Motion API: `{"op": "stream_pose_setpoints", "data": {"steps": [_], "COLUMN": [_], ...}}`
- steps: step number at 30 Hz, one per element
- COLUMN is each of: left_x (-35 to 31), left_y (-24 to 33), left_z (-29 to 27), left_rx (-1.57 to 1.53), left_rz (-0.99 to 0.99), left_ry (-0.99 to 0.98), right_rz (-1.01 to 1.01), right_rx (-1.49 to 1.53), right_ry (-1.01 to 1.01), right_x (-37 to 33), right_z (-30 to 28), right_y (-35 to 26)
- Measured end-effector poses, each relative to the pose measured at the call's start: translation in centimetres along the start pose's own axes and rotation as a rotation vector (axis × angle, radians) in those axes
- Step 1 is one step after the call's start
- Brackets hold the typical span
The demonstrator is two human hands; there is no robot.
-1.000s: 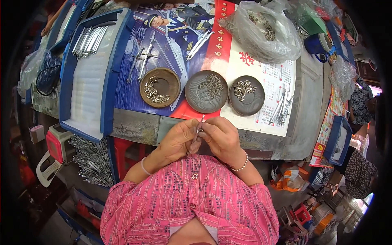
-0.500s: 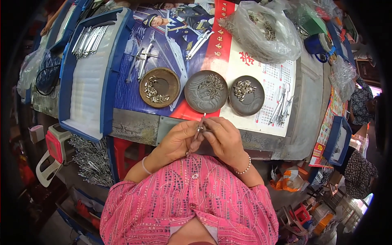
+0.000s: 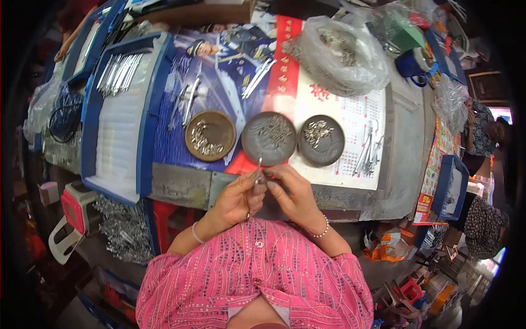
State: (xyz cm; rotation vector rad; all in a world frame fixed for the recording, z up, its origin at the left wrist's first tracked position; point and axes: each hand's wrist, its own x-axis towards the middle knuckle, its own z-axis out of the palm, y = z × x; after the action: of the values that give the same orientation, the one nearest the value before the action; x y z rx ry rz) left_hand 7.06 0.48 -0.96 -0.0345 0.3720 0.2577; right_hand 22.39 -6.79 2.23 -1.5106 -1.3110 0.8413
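Note:
My left hand (image 3: 236, 198) is closed around a slim metal strip (image 3: 259, 163) that stands nearly upright, its tip near the front rim of the middle bowl. My right hand (image 3: 293, 196) is closed beside it, thumb and fingertips bent in toward the strip. Whatever small piece those fingertips may pinch is hidden. Just beyond my hands three round bowls form a row: a brown one (image 3: 192, 129), a dark grey one (image 3: 249, 147) and a smaller dark one (image 3: 335, 148). Each contains small shiny metal parts.
At the left stands a blue tray (image 3: 147, 118) with thin metal strips (image 3: 119, 73) at its far end. More strips (image 3: 368, 152) lie on a calendar sheet at the right. Behind are a clear plastic bag (image 3: 361, 79) of metal parts and a blue mug (image 3: 411, 67).
The view has shifted, so the bowls and tray sit lower in the picture. My hands stay together at the strip, and my right fingers have changed position slightly around it.

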Motion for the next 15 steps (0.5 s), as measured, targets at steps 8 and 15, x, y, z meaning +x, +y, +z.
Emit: {"op": "stream_pose_setpoints", "data": {"steps": [8,15], "left_x": [-0.6,-0.6], "left_y": [0.3,0.3], "left_z": [0.4,-0.3], "left_rx": [0.137,0.088], "left_rz": [0.085,0.079], "left_ry": [-0.019,-0.053], "right_rz": [-0.018,-0.108], "right_rx": [-0.107,-0.369], "right_ry": [0.061,0.413], "right_x": [1.4,9.2], "right_z": [-4.2,-12.3], "right_y": [-0.7,1.9]}}
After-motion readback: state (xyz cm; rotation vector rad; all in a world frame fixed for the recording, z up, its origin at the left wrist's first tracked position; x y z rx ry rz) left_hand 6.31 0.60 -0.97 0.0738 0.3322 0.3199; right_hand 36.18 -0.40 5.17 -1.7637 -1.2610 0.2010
